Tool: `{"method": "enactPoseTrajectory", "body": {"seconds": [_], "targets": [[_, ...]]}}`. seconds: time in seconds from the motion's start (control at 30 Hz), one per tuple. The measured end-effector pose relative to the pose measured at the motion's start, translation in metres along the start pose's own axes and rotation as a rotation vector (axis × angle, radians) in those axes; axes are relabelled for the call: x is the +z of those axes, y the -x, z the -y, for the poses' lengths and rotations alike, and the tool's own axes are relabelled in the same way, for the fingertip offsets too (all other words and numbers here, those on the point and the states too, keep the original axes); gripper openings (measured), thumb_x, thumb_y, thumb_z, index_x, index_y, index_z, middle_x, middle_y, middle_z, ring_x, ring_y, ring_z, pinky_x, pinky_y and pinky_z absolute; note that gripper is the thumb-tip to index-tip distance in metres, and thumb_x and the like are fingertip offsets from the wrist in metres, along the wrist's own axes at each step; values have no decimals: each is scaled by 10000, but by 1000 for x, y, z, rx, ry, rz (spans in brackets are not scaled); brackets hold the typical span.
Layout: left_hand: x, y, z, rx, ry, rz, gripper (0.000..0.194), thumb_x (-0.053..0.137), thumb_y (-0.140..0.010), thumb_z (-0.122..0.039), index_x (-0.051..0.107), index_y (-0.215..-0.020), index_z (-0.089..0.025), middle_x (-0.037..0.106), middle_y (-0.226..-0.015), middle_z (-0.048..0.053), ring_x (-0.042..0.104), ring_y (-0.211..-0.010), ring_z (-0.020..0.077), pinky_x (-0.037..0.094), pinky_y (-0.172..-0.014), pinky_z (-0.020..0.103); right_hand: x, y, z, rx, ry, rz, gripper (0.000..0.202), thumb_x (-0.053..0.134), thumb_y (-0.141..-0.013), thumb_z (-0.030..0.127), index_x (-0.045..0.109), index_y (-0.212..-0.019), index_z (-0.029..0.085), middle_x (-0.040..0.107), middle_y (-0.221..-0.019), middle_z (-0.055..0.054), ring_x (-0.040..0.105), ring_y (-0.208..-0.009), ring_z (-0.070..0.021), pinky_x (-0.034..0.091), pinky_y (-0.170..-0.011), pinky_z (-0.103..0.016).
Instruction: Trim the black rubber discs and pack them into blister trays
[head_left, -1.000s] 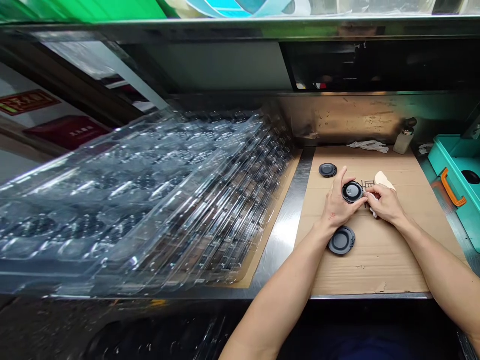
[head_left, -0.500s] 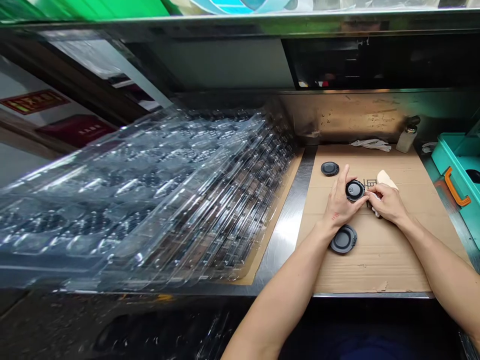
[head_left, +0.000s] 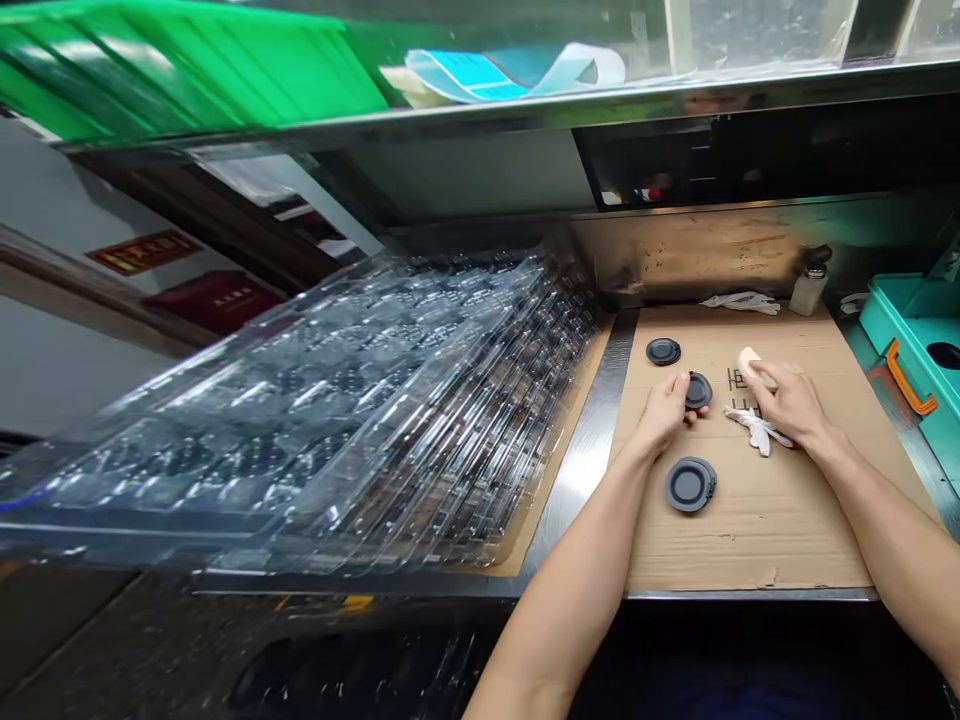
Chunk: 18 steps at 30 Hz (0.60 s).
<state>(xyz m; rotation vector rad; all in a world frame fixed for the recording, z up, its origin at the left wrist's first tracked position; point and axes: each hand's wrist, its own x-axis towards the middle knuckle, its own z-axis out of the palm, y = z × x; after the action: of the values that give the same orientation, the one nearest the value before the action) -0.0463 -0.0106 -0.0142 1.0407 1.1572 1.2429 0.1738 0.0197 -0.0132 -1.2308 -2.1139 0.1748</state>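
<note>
My left hand grips a round black compact case by its left edge, thumb on top and fingertips beneath. The case's matte, ringed face is turned up. In my right hand is a cream-coloured sponge block, its far end poking out past the fingers. Just below that hand a crumpled white glove or cloth lies on the cardboard sheet. One similar black case lies beyond my left hand, and another case lies nearer to me.
Stacked clear plastic trays fill the left of the metal bench. At the right stands a teal toolbox with an orange handle. A small bottle and white gloves lie along the back. A shelf with a green bin hangs above.
The case in my left hand now shows its matte face instead of the glossy inside. My right hand has left the case and white cloth and closed on the sponge. The view has shifted.
</note>
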Motion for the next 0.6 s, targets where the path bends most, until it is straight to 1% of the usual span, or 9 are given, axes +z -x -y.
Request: {"method": "enactPoseTrajectory", "body": {"seconds": [0.1, 0.17, 0.23, 0.3, 0.4, 0.47, 0.53, 0.57, 0.6], "targets": [[1, -1, 4, -59, 122, 51, 452, 657, -922, -584, 611, -951, -135, 695, -813, 64, 673, -641, 122, 522, -541, 205, 6, 7, 30, -201, -88, 95, 284, 553, -1010, 379, 744, -1198, 285, 702, -1235, -79, 610, -1048, -261, 482, -946, -413], [1, -2, 7, -67, 148, 63, 443, 671, -915, -571, 616, -979, -136, 699, -837, 67, 675, -661, 130, 550, -576, 230, 9, 11, 42, -218, -26, 160, 279, 550, -1008, 343, 751, -1193, 288, 681, -1269, -95, 585, -1049, -277, 485, -906, -414], [-2, -3, 9, -40, 125, 50, 433, 677, -915, -554, 616, -995, -133, 700, -867, 77, 688, -696, 137, 543, -583, 221, 11, 13, 40, -136, 81, 140, 295, 541, -994, 300, 755, -1194, 263, 668, -1280, -131, 558, -1071, -308, 474, -905, -442], [-8, -5, 8, -1, 74, 12, 405, 681, -923, -501, 614, -1079, -133, 702, -917, 85, 701, -737, 138, 527, -586, 202, 10, 11, 25, -21, 159, 85, 291, 536, -980, 285, 770, -1146, 242, 682, -1213, -154, 548, -1064, -324, 465, -918, -468], [-27, -15, -3, 22, -126, -74, 403, 644, -949, -373, 559, -1283, -164, 683, -881, 48, 656, -641, 106, 486, -544, 186, 2, 4, 7, 141, 188, 3, 235, 572, -944, 281, 789, -1010, 221, 688, -1160, -165, 555, -1073, -344, 458, -941, -507], [-43, -27, -18, 65, -328, -140, 432, 635, -936, -273, 513, -1340, -182, 662, -853, 16, 603, -562, 80, 453, -516, 176, -14, 0, 14, 181, 100, -82, 197, 625, -916, 303, 786, -981, 212, 675, -1223, -165, 559, -1127, -365, 458, -970, -531], [-60, -42, -36, 134, -464, -174, 497, 664, -888, -186, 467, -1345, -187, 662, -883, 6, 603, -557, 75, 451, -521, 176, -44, -1, 41, 125, -135, -132, 231, 673, -906, 376, 779, -1052, 232, 681, -1246, -133, 592, -1144, -344, 487, -980, -507], [-67, -49, -45, 157, -496, -177, 528, 687, -860, -155, 452, -1331, -186, 669, -896, 7, 617, -569, 81, 458, -531, 181, -64, 2, 61, 75, -308, -117, 260, 685, -906, 420, 773, -1085, 254, 709, -1183, -103, 635, -1080, -307, 523, -940, -467], [-73, -56, -53, 161, -514, -167, 538, 709, -837, -135, 451, -1307, -182, 677, -889, 9, 628, -576, 91, 465, -539, 189, -86, 7, 83, 16, -468, -36, 287, 676, -921, 466, 764, -1133, 295, 731, -1125, -67, 668, -1012, -271, 554, -884, -432]]}}
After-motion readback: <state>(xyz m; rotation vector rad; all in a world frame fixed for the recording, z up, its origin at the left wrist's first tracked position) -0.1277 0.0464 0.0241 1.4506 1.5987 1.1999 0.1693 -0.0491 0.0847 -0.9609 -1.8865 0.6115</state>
